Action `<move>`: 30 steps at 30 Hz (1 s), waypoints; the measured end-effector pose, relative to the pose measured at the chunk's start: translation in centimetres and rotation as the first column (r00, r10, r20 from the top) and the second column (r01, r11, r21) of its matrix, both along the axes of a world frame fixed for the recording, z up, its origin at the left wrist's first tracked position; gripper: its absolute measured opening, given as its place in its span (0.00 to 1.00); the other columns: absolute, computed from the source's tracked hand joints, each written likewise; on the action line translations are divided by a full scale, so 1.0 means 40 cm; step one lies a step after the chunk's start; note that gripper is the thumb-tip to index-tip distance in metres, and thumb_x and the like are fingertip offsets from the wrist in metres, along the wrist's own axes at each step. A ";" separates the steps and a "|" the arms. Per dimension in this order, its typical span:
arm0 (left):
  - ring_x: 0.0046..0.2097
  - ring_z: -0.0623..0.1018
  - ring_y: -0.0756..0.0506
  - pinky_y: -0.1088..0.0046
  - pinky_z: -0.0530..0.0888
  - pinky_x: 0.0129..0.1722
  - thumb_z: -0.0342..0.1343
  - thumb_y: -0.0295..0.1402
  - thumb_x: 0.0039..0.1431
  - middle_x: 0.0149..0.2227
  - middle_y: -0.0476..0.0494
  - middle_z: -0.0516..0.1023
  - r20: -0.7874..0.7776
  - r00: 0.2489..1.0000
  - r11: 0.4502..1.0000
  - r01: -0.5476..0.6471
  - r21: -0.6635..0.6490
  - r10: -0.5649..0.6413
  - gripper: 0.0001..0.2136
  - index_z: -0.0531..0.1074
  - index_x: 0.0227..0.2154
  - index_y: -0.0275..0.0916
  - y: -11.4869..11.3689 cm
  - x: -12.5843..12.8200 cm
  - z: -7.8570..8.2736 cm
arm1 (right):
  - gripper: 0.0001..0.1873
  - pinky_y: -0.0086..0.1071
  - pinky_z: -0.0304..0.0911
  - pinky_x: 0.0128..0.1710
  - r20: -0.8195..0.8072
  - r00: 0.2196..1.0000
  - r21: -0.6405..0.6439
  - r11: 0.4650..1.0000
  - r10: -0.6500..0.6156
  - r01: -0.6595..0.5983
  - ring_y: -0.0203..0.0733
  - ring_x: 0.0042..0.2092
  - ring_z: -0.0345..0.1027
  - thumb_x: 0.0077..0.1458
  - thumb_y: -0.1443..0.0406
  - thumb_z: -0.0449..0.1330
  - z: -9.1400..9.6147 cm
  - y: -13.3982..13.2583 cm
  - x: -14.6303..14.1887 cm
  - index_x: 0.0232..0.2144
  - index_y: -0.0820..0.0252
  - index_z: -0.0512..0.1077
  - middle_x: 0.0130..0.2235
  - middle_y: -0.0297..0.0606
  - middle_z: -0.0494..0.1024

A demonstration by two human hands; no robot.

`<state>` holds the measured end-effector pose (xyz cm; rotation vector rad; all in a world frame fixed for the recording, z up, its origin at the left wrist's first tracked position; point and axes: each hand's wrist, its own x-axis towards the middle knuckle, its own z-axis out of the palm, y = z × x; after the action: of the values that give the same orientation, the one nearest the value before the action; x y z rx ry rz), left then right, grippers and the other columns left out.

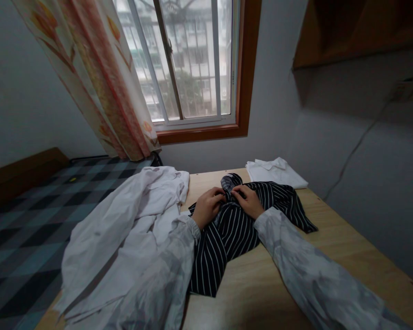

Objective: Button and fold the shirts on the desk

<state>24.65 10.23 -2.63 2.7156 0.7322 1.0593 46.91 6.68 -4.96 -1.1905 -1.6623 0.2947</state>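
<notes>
A black shirt with thin white stripes (227,233) lies crumpled on the wooden table (330,243), its collar end towards the window. Both my hands are on its upper part near the collar. My left hand (208,205) has its fingers curled into the striped cloth. Close beside it, my right hand (248,200) pinches the same cloth. Both my sleeves are pale grey.
A heap of white garments (124,229) covers the table's left side and hangs over its edge. A folded white shirt (275,173) lies at the far right corner. A bed with a checked cover (37,215) stands on the left, below a window (189,59) and a flowered curtain (99,78).
</notes>
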 end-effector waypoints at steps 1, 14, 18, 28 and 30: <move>0.54 0.79 0.41 0.62 0.78 0.54 0.53 0.17 0.59 0.53 0.41 0.79 0.000 1.000 1.000 -0.005 -0.017 0.005 0.16 0.80 0.38 0.43 0.000 0.000 0.000 | 0.15 0.42 0.68 0.50 0.007 1.000 -0.027 0.999 0.021 -0.021 0.51 0.45 0.74 0.71 0.53 0.55 0.000 0.001 -0.001 0.40 0.52 0.77 0.41 0.41 0.81; 0.52 0.79 0.42 0.62 0.77 0.54 0.53 0.18 0.59 0.50 0.41 0.80 -0.033 0.995 0.996 0.091 -0.026 -0.091 0.14 0.79 0.39 0.42 0.017 0.010 -0.014 | 0.13 0.40 0.65 0.48 0.137 0.986 -0.092 0.993 0.091 -0.078 0.48 0.41 0.74 0.69 0.54 0.58 -0.022 0.017 0.002 0.36 0.54 0.74 0.38 0.38 0.81; 0.51 0.79 0.41 0.60 0.77 0.54 0.53 0.17 0.57 0.49 0.41 0.80 -0.013 0.994 0.993 0.105 -0.051 -0.105 0.14 0.79 0.38 0.41 0.012 0.011 -0.007 | 0.10 0.40 0.64 0.47 0.152 0.984 -0.028 0.995 0.097 -0.094 0.48 0.42 0.74 0.69 0.57 0.59 -0.029 0.019 0.005 0.36 0.54 0.73 0.38 0.38 0.80; 0.33 0.76 0.49 0.74 0.72 0.32 0.57 0.36 0.69 0.39 0.47 0.79 0.264 0.963 0.884 0.074 -0.462 0.057 0.17 0.69 0.58 0.41 0.005 0.020 -0.001 | 0.09 0.40 0.66 0.47 0.151 0.982 0.036 0.993 0.109 -0.116 0.48 0.43 0.74 0.72 0.57 0.58 -0.036 0.019 0.006 0.40 0.54 0.74 0.39 0.39 0.79; 0.29 0.73 0.51 0.76 0.68 0.29 0.60 0.37 0.68 0.37 0.51 0.78 0.249 0.967 0.857 0.082 -0.508 0.055 0.26 0.63 0.66 0.42 0.015 0.023 -0.007 | 0.10 0.40 0.66 0.47 0.169 0.978 0.042 0.991 0.121 -0.130 0.47 0.43 0.74 0.72 0.57 0.58 -0.035 0.016 0.004 0.41 0.54 0.74 0.39 0.39 0.79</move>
<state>25.59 10.82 -2.93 2.0817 0.8093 1.0053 47.06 7.31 -6.35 -1.0966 -1.8836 0.2329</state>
